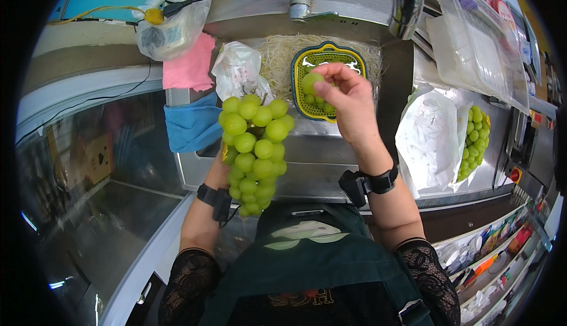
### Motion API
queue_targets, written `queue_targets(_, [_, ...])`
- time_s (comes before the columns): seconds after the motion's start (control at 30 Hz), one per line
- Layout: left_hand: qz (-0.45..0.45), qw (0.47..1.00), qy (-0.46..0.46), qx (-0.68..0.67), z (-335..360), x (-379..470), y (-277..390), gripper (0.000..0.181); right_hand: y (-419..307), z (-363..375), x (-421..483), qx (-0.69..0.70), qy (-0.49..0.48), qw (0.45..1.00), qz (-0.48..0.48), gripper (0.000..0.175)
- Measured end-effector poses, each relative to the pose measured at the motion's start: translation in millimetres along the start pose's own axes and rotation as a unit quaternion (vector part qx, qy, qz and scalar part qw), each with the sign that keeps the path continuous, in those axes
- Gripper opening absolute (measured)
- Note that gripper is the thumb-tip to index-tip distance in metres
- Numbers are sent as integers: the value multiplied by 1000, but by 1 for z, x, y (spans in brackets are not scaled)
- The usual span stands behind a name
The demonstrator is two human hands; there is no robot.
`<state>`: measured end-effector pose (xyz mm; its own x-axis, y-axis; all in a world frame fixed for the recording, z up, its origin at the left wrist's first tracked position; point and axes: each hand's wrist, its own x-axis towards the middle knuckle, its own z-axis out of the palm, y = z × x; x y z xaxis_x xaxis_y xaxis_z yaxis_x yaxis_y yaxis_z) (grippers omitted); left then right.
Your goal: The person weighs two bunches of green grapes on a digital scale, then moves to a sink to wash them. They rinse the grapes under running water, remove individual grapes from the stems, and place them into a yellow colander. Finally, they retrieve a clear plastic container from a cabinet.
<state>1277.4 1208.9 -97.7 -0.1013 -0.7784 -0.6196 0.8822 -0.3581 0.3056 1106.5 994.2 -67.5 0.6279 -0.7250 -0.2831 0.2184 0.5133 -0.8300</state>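
A large bunch of green grapes (254,153) hangs in front of me on the left, upright over the near edge of the steel sink. Behind it is my left hand (223,160), mostly hidden by the fruit, with the wrist below. Between thumb and fingers my right hand (347,89) pinches a single green grape (312,83). That grape is above a yellow and dark blue colander (296,100), in which several loose green grapes (320,103) lie. The colander rests among pale, thin shreds (277,56) in the sink.
Left of the sink are a crumpled white bag (237,69), a pink cloth (188,64) and a blue cloth (192,124). A faucet (405,7) overhangs the back. On the right counter lie white paper (427,144), another grape bunch (475,142) and clear plastic containers (474,47).
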Motion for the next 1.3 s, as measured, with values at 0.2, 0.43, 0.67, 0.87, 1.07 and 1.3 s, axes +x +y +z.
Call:
queue_targets(0.2, [-6, 1000, 12, 1, -14, -16, 4, 54, 81, 5, -22, -235, -158, 954, 99, 32])
queue_targets(0.43, [-8, 1000, 18, -10, -26, 5, 3, 52, 22, 22, -16, 21, -162, 986, 15, 48])
queue_targets(0.67, [-49, 999, 7, -20, -23, 56, -19, 50, 41, -8, 4, 12, 6, 997, 79, 27])
queue_targets(0.87, [-80, 997, 6, -21, -20, 86, -32, 49, 62, -45, 11, -25, 56, 994, 88, 28])
queue_targets(1.07, [-95, 995, 20, -19, -19, 93, -36, 47, 86, -51, 6, 109, 137, 982, 70, 27])
queue_targets(1.3, [-124, 991, -9, -52, -24, 100, -43, 49, 90, -64, 11, 131, 153, 977, 68, 24])
